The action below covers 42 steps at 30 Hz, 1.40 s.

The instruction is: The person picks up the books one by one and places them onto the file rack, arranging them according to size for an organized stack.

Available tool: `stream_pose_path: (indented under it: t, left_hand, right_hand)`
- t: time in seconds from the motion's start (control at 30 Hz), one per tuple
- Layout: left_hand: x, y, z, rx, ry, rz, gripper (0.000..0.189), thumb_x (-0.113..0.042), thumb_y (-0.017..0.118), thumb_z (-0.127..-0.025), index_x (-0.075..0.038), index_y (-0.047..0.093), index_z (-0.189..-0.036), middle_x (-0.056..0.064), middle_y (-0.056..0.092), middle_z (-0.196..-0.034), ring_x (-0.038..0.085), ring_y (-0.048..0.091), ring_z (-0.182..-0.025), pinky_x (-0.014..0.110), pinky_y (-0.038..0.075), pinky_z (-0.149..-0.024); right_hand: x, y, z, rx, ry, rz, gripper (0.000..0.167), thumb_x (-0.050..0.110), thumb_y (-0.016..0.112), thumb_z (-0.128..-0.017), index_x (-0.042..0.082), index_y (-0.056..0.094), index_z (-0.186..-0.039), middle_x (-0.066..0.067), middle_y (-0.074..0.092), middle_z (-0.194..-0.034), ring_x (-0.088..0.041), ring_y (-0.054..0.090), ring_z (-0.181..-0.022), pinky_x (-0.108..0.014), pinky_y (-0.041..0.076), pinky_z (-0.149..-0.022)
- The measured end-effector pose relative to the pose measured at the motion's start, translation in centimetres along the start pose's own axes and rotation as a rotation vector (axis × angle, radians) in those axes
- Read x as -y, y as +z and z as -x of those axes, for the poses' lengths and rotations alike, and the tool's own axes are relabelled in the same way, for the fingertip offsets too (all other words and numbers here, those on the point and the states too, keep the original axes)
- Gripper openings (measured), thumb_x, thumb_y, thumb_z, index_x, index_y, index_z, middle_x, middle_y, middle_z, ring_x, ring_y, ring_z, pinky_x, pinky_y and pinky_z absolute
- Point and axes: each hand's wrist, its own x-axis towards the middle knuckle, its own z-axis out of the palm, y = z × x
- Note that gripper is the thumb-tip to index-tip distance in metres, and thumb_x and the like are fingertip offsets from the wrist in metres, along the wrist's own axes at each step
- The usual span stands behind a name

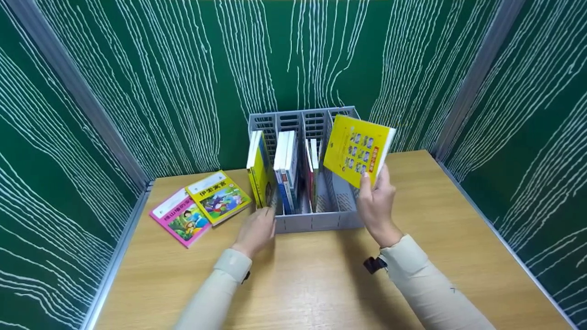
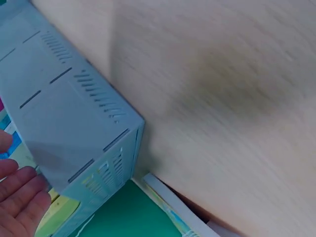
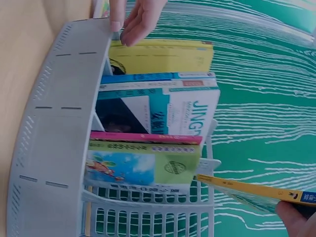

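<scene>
My right hand [image 1: 378, 204] grips a yellow book [image 1: 357, 149] by its lower right corner, thumb over the cover. Tilted, the book overlaps the rightmost compartment of a grey book rack [image 1: 316, 223] in the head view. At the rack's front left corner, my left hand [image 1: 257, 229] holds the rim, its fingers [image 3: 140, 22] by the yellow books [image 3: 163, 57] in the right wrist view. Blue and white books [image 1: 286, 172] stand in the second compartment. Thinner books [image 1: 312, 172], one with a pink spine, stand in the third.
Left of the rack, a yellow picture book [image 1: 220, 197] partly covers a pink one [image 1: 183, 220] on the wooden table [image 1: 302, 279]. Green walls [image 1: 183, 91] with white wavy lines enclose the back and sides. Metal posts [image 1: 477, 78] stand at the corners.
</scene>
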Motion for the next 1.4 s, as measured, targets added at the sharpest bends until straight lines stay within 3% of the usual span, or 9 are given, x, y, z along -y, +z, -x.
stream_pose_path:
  t: [0.13,0.27,0.47,0.67,0.83,0.97,1.13,1.27,1.4]
  left_hand:
    - [-0.4,0.3,-0.2,0.085,-0.04,-0.018,0.028,-0.012,0.064,-0.107,0.005,0.068,-0.129,0.021,0.075,-0.119,0.036,0.075,-0.109,0.048,0.063,-0.098]
    - [-0.7,0.6,-0.3,0.117,-0.051,-0.064,0.022,-0.009,0.064,-0.105,0.004,0.068,-0.122,0.02,0.076,-0.114,0.035,0.075,-0.104,0.046,0.063,-0.096]
    - [-0.9,1.1,-0.5,0.068,-0.027,-0.158,0.01,0.0,0.063,-0.101,0.001,0.072,-0.107,0.016,0.077,-0.1,0.032,0.076,-0.091,0.044,0.064,-0.085]
    - [-0.9,1.5,-0.6,0.005,-0.027,-0.213,0.011,0.002,0.064,-0.098,-0.003,0.073,-0.096,0.012,0.078,-0.089,0.029,0.074,-0.079,0.041,0.062,-0.072]
    - [-0.9,1.5,-0.7,0.025,-0.034,-0.215,0.013,0.002,0.063,-0.098,-0.002,0.075,-0.098,0.012,0.078,-0.089,0.028,0.074,-0.079,0.041,0.061,-0.071]
    - [-1.0,1.4,-0.8,0.029,-0.043,-0.214,0.013,0.001,0.063,-0.099,-0.002,0.076,-0.098,0.011,0.079,-0.089,0.027,0.074,-0.078,0.04,0.062,-0.071]
    - [-0.9,1.7,-0.7,-0.022,-0.027,-0.227,0.012,0.001,0.065,-0.096,-0.003,0.076,-0.095,0.01,0.078,-0.085,0.026,0.073,-0.075,0.039,0.061,-0.068]
    - [-0.6,1.7,-0.8,-0.024,-0.015,-0.211,0.012,0.001,0.064,-0.097,-0.003,0.076,-0.094,0.01,0.078,-0.086,0.027,0.074,-0.075,0.04,0.061,-0.069]
    - [-0.5,1.7,-0.9,0.011,-0.018,-0.181,0.013,0.001,0.064,-0.098,-0.004,0.076,-0.094,0.01,0.079,-0.087,0.027,0.075,-0.076,0.04,0.062,-0.069]
  right_hand:
    - [-0.4,0.7,0.5,0.047,-0.003,0.053,0.05,0.001,0.05,-0.111,0.002,0.044,-0.161,-0.022,0.068,-0.147,-0.043,0.074,-0.124,-0.049,0.065,-0.092]
    - [-0.7,1.6,0.9,0.094,-0.028,0.094,0.05,-0.002,0.05,-0.109,-0.001,0.045,-0.159,-0.028,0.066,-0.146,-0.049,0.073,-0.122,-0.057,0.065,-0.091]
    - [-1.0,3.0,0.8,0.145,-0.041,0.15,0.047,-0.003,0.051,-0.107,-0.005,0.048,-0.154,-0.034,0.067,-0.14,-0.053,0.073,-0.117,-0.061,0.065,-0.088]
    - [-1.4,4.5,0.1,0.207,-0.017,0.232,0.045,-0.003,0.053,-0.105,-0.006,0.052,-0.15,-0.036,0.068,-0.137,-0.053,0.075,-0.113,-0.066,0.064,-0.088]
    - [-1.4,5.3,-1.0,0.291,0.067,0.266,0.048,0.004,0.051,-0.108,-0.002,0.05,-0.155,-0.032,0.066,-0.144,-0.049,0.075,-0.116,-0.063,0.064,-0.09]
    - [-1.6,6.0,-2.2,0.335,0.162,0.295,0.047,0.012,0.052,-0.11,0.0,0.052,-0.155,-0.028,0.072,-0.137,-0.04,0.079,-0.104,-0.055,0.067,-0.085]
    - [-2.8,6.8,-3.4,0.387,0.254,0.314,0.047,0.017,0.054,-0.109,0.003,0.054,-0.154,-0.024,0.075,-0.125,-0.029,0.072,-0.087,-0.043,0.061,-0.075]
    - [-3.9,7.4,-4.0,0.419,0.311,0.279,0.048,0.018,0.057,-0.109,0.001,0.054,-0.154,-0.023,0.074,-0.129,-0.028,0.07,-0.093,-0.042,0.059,-0.08]
    - [-4.8,7.7,-4.2,0.455,0.384,0.253,0.051,0.018,0.059,-0.108,0.0,0.051,-0.155,-0.023,0.069,-0.14,-0.034,0.07,-0.112,-0.049,0.062,-0.095]
